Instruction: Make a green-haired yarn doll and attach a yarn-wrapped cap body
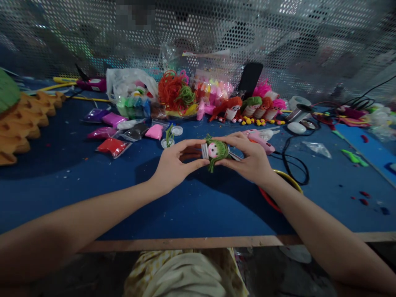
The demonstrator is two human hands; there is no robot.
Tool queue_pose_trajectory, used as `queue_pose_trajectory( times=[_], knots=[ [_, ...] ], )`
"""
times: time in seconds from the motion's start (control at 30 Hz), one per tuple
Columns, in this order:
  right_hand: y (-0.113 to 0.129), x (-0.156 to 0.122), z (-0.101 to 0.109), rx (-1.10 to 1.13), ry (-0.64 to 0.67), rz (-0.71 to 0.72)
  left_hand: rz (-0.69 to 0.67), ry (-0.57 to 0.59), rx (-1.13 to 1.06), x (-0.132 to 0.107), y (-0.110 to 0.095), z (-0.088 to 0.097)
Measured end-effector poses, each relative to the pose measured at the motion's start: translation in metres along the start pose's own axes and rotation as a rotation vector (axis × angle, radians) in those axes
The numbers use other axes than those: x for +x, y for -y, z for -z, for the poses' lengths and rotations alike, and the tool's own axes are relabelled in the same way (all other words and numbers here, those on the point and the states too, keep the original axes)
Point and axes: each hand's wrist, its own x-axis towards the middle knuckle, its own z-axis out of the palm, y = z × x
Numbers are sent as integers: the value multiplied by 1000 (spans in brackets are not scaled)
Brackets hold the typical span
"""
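Note:
Both my hands hold a small doll [215,151] with a pink face and green yarn hair, a little above the blue table [93,185]. My left hand [175,165] pinches the doll's left end, where a pale bottle-like body shows. My right hand [249,159] closes round the green hair from the right. A strand of green yarn hangs below the doll.
Finished dolls [250,108] with orange, green and pink hair lie in a row behind. A pink glue gun [258,138] with a black cord [293,165] is by my right hand. Bags of coloured clay [113,145], yarn bundles [175,93], orange foam shapes [21,121] and a mesh wall [216,37] surround.

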Motion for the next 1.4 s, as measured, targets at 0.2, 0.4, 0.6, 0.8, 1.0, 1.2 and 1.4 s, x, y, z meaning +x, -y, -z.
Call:
queue_pose_trajectory(
  times=[0.2,0.4,0.6,0.8,1.0,1.2,1.4],
  knots=[
    [-2,-1,-1,0,-9,31,-5,-10,-15,0,1,0],
    [-5,-1,-2,-21,-17,79,-33,-12,-20,0,3,1],
    [-6,-1,-3,-13,-27,92,-37,-23,16,1,4,1],
    [-6,1,0,67,-10,15,2,-10,-61,2,2,-1],
    [-8,0,3,266,20,-33,60,4,-93,1,1,-3],
    [-4,1,2,389,16,-93,129,4,-167,2,2,-4],
    [-1,2,0,437,1,-129,156,19,-177,2,1,-3]
  ],
)
